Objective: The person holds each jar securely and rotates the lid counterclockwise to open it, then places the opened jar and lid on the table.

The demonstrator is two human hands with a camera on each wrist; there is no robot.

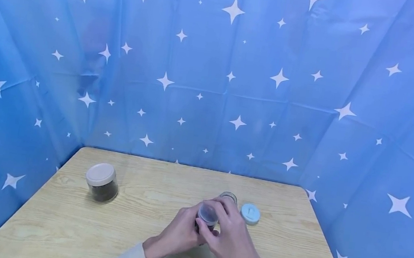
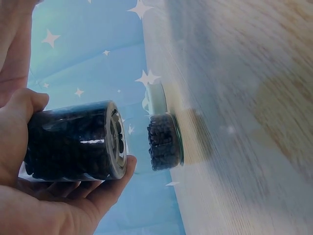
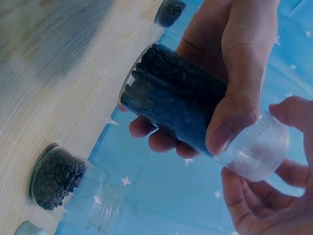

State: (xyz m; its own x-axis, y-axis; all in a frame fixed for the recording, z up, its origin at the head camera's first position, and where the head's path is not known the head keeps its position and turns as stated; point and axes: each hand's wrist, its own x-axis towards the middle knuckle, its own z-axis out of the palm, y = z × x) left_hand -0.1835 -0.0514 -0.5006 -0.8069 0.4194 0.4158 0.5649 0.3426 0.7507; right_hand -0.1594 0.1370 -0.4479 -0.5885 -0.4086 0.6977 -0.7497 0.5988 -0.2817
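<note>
My left hand [image 1: 183, 229] grips a clear cylindrical jar [image 2: 73, 142] packed with small black bean-like pieces, fingers beneath it and thumb over its side. It is held above the table. A translucent lid [image 3: 259, 149] covers the jar's mouth. Around the lid curl the thumb and fingers of my right hand [image 1: 235, 237], seen also at the right of the right wrist view. Behind the hands a second glass jar [image 3: 57, 178] stands uncovered on the table, partly filled with similar black pieces. Beside that jar lies a light blue lid [image 1: 250, 213].
A wider jar [image 1: 102, 183] with a whitish lid and dark contents stands at the table's left. The light wooden table [image 1: 152, 183] ends at a blue star-patterned curtain [image 1: 208, 59] that hangs behind and on both sides.
</note>
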